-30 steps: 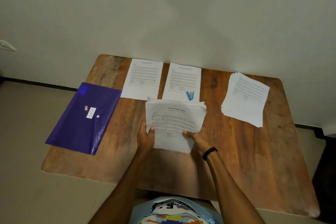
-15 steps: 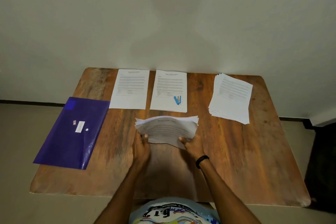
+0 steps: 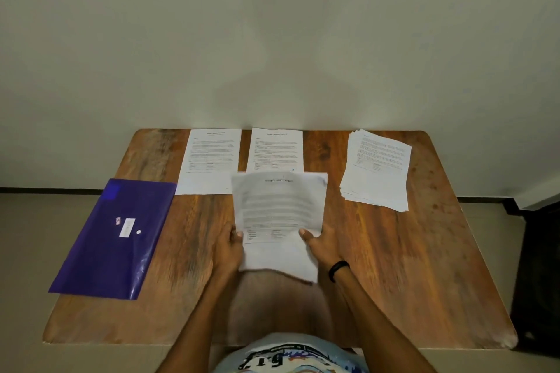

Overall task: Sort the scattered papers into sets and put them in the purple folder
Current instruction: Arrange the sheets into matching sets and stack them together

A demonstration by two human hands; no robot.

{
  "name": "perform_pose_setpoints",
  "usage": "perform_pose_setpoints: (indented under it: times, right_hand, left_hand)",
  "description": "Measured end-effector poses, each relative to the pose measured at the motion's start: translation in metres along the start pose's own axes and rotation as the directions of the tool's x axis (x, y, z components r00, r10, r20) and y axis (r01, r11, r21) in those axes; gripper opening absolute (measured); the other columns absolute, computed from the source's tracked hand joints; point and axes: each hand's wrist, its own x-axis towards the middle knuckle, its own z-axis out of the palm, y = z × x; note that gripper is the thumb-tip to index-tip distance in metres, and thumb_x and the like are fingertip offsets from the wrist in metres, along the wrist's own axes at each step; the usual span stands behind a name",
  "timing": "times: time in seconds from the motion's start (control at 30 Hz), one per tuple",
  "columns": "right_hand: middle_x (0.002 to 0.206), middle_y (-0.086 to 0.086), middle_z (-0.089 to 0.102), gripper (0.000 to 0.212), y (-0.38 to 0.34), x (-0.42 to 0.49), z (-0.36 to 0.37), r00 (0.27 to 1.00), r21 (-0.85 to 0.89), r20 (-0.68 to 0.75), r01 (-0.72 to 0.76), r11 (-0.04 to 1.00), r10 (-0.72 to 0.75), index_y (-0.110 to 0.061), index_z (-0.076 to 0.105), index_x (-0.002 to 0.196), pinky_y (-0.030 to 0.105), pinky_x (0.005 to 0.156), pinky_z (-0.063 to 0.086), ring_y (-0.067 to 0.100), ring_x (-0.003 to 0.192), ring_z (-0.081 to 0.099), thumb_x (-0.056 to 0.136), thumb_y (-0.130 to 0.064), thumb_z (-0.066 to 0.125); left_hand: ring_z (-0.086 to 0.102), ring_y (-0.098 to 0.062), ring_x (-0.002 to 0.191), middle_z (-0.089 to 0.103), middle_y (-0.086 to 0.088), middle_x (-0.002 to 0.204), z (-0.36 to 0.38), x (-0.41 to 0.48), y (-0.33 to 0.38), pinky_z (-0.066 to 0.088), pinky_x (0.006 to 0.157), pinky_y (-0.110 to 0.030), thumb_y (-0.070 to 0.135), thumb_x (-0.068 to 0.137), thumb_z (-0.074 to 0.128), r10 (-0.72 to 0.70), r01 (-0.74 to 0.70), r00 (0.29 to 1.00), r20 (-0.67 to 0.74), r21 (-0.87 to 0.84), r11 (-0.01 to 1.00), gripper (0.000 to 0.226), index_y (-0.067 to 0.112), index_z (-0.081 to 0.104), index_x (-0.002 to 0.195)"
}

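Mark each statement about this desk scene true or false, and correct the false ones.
1. The left hand and the right hand both grip the stack of white printed papers. True.
2. The purple plastic folder lies on the right side of the brown wooden table. False: it lies on the left side, overhanging the table's left edge.
3. A loose pile of white sheets sits near the table's far right corner. True.
4. The black wristband is worn on the left wrist. False: it is on the right wrist.
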Motion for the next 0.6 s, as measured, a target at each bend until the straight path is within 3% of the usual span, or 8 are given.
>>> perform_pose_setpoints:
  times: [0.07,0.17,0.27,0.33,0.5,0.6]
  right_hand:
    - [0.116,-0.002,0.073,0.035,-0.017,0.004,-0.012,0.992,0.152,0.110,-0.071,0.986,0.054,-0.021,0.063,0.122,0.045,0.094,0.056,0.021,0.107,0.070,0.093,-0.002,0.065]
    - [0.128,0.012,0.067,0.044,-0.037,0.008,-0.026,0.928,0.319,0.344,-0.257,0.912,0.141,-0.009,0.057,0.134,0.058,0.101,0.049,0.037,0.115,0.065,0.092,0.005,0.061]
    - [0.136,0.019,0.061,0.052,-0.048,0.014,-0.035,0.843,0.320,0.520,-0.343,0.883,0.139,-0.004,0.053,0.139,0.060,0.106,0.044,0.044,0.122,0.059,0.089,0.010,0.060]
    - [0.141,0.021,0.056,0.055,-0.051,0.013,-0.035,0.788,0.311,0.599,-0.394,0.865,0.144,-0.004,0.051,0.141,0.059,0.107,0.044,0.045,0.125,0.056,0.089,0.010,0.059]
    - [0.143,0.021,0.054,0.051,-0.056,0.007,-0.037,0.735,0.339,0.651,-0.504,0.794,0.189,-0.003,0.047,0.143,0.047,0.095,0.054,0.042,0.125,0.057,0.094,0.009,0.047]
    - [0.142,0.022,0.055,0.052,-0.057,0.006,-0.037,0.741,0.321,0.637,-0.507,0.800,0.214,-0.002,0.047,0.143,0.051,0.098,0.052,0.043,0.125,0.057,0.093,0.011,0.047]
  left_hand:
    - [0.072,-0.025,0.092,0.073,-0.005,0.101,-0.010,-0.005,0.020,0.058,0.075,-0.032,0.012,0.099,0.057,-0.029,0.036,0.996,0.083,-0.090,0.995,0.009,0.015,0.066,0.101]
    - [0.071,-0.031,0.096,0.074,-0.013,0.109,-0.028,0.003,0.057,0.058,0.078,-0.038,0.014,0.099,0.056,-0.004,0.128,0.959,0.285,-0.417,0.900,0.018,0.006,0.065,0.113]
    - [0.063,-0.035,0.111,0.071,-0.012,0.119,-0.031,0.008,0.093,0.058,0.087,-0.043,0.022,0.103,0.047,0.063,0.310,0.899,0.434,-0.732,0.607,0.028,0.010,0.066,0.120]
    - [0.060,-0.039,0.117,0.062,-0.018,0.132,-0.029,0.016,0.106,0.055,0.091,-0.051,0.025,0.103,0.045,0.077,0.433,0.855,0.513,-0.787,0.440,0.031,0.015,0.069,0.120]
    - [0.062,-0.039,0.115,0.057,-0.019,0.138,-0.026,0.039,0.105,0.056,0.089,-0.056,0.020,0.101,0.051,0.075,0.477,0.836,0.544,-0.787,0.390,0.022,0.017,0.071,0.111]
    - [0.045,-0.042,0.133,0.040,-0.018,0.153,-0.025,0.046,0.098,0.056,0.085,-0.053,0.016,0.096,0.062,0.065,0.500,0.813,0.578,-0.752,0.429,0.028,0.022,0.051,0.120]
